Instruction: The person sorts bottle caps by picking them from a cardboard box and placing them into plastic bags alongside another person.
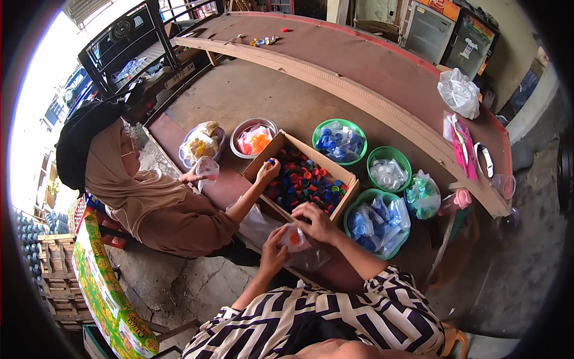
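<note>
Shirt, plastic bag, blurry-lettered wrapping

Brown surface w/ wooden rail across it. Near ctr: cardboard box. To its L: metal bowl & bluish basin. To its R: 3 green baskets. Past rail: sm. red cap far L-ish, white plastic bag far R.
</note>
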Available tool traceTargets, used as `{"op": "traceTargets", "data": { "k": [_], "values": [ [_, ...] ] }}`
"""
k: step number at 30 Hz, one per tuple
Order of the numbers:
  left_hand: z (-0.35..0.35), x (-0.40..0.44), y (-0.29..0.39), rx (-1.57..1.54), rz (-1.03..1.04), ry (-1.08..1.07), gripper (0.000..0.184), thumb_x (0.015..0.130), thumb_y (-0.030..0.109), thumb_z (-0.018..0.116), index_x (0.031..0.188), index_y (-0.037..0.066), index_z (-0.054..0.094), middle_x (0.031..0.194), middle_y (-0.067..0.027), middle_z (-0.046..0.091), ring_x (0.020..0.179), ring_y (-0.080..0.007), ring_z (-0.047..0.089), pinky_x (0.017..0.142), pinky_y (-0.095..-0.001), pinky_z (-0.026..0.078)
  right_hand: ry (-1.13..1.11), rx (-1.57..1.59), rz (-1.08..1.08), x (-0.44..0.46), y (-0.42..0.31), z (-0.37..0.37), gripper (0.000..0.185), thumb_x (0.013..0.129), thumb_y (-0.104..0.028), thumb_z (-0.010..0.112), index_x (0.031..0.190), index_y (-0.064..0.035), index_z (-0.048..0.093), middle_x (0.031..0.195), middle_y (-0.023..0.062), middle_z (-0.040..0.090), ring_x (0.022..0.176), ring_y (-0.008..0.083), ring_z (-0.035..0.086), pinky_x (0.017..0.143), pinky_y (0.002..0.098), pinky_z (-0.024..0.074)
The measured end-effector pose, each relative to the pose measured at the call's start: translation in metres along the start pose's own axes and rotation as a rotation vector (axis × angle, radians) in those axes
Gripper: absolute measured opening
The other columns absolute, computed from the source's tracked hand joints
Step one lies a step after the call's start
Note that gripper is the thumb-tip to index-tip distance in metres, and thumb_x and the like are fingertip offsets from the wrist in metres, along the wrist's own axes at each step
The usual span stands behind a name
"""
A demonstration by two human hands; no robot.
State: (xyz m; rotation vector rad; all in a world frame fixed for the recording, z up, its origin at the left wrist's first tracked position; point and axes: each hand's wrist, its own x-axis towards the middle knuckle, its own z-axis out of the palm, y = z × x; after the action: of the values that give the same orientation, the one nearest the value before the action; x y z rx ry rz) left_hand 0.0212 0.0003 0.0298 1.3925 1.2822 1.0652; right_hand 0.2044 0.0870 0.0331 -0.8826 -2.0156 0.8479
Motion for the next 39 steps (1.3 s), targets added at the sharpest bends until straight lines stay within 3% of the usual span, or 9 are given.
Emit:
{"op": "traceTargets", "data": {
  "k": [4,9,14,23,27,31,32,37,39],
  "values": [
    [-0.004,-0.008,-0.005,0.014,-0.016,0.013,0.055,0.075,-0.007,0.046,0.129,0.003,0.053,0.125,-0.0113,0.054,0.061,-0.0111,0.057,0.060,-0.0249,0.050,0.090,-0.100,0.124,0.037,0.068,0.004,0.015,0.084,-0.012,0.065,0.095,-0.0019,0.063,0.096,0.0119,0.061,0.092,0.0271,0.061,0.080,0.0345,0.0484],
    [-0.008,-0.020,-0.007,0.046,-0.030,0.007,0.055,0.075,-0.007,0.046,0.128,0.003,0.054,0.125,-0.0127,0.054,0.061,-0.0122,0.057,0.063,-0.0257,0.050,0.055,-0.303,0.171,0.097,0.152,0.022,0.019,0.081,-0.006,0.060,0.099,0.0000,0.063,0.106,0.0171,0.060,0.101,0.0342,0.058,0.093,0.0415,0.0443],
    [-0.012,-0.027,0.008,0.062,-0.092,0.020,0.056,0.075,-0.009,0.046,0.129,0.004,0.054,0.126,-0.0135,0.053,0.066,-0.0171,0.063,0.064,-0.0278,0.053,0.038,-0.471,0.119,0.160,0.189,0.036,0.031,0.081,0.002,0.049,0.110,-0.0006,0.060,0.114,0.0158,0.058,0.107,0.0340,0.054,0.094,0.0410,0.0440],
    [-0.015,-0.032,-0.010,0.065,-0.116,0.088,0.058,0.074,-0.009,0.046,0.129,0.007,0.054,0.127,-0.0139,0.053,0.074,-0.0195,0.062,0.066,-0.0268,0.051,-0.216,-0.900,0.155,0.217,0.229,0.050,0.018,0.085,-0.010,0.050,0.095,-0.0023,0.063,0.107,0.0158,0.058,0.105,0.0314,0.055,0.088,0.0393,0.0491],
    [-0.016,-0.031,-0.002,0.018,-0.194,0.110,0.058,0.074,-0.008,0.046,0.129,0.008,0.054,0.127,-0.0143,0.053,0.074,-0.0181,0.061,0.068,-0.0264,0.049,-0.307,-0.944,0.208,0.219,0.228,0.047,0.021,0.087,-0.013,0.047,0.092,-0.0024,0.065,0.111,0.0164,0.056,0.106,0.0308,0.055,0.088,0.0407,0.0493],
    [-0.015,-0.028,-0.010,0.045,-0.163,0.103,0.059,0.073,-0.009,0.046,0.130,0.007,0.054,0.127,-0.0140,0.053,0.073,-0.0176,0.061,0.067,-0.0269,0.050,-0.243,-0.897,0.198,0.206,0.221,0.037,0.019,0.082,-0.008,0.056,0.098,-0.0031,0.064,0.111,0.0152,0.059,0.104,0.0318,0.059,0.087,0.0398,0.0514],
    [-0.016,-0.025,-0.008,0.104,-0.123,0.096,0.059,0.073,-0.009,0.046,0.130,0.007,0.054,0.126,-0.0135,0.054,0.073,-0.0176,0.062,0.067,-0.0272,0.051,-0.262,-0.784,0.251,0.204,0.221,0.034,0.028,0.074,-0.003,0.060,0.103,-0.0048,0.060,0.111,0.0159,0.058,0.109,0.0330,0.056,0.091,0.0419,0.0485],
    [-0.012,-0.018,-0.007,0.134,-0.067,0.064,0.059,0.073,-0.009,0.046,0.129,0.007,0.054,0.125,-0.0126,0.054,0.071,-0.0179,0.063,0.065,-0.0280,0.052,-0.441,-0.681,0.312,0.190,0.203,0.006,0.028,0.079,-0.005,0.054,0.106,-0.0089,0.062,0.112,0.0128,0.061,0.110,0.0278,0.058,0.092,0.0406,0.0482],
    [-0.010,-0.017,-0.008,0.083,-0.091,0.047,0.059,0.073,-0.009,0.046,0.129,0.007,0.054,0.125,-0.0131,0.054,0.072,-0.0174,0.063,0.065,-0.0276,0.052,-0.423,-0.464,0.399,0.186,0.214,0.008,0.034,0.076,-0.006,0.053,0.109,-0.0046,0.062,0.114,0.0192,0.060,0.110,0.0355,0.056,0.094,0.0425,0.0459]
  ]
}}
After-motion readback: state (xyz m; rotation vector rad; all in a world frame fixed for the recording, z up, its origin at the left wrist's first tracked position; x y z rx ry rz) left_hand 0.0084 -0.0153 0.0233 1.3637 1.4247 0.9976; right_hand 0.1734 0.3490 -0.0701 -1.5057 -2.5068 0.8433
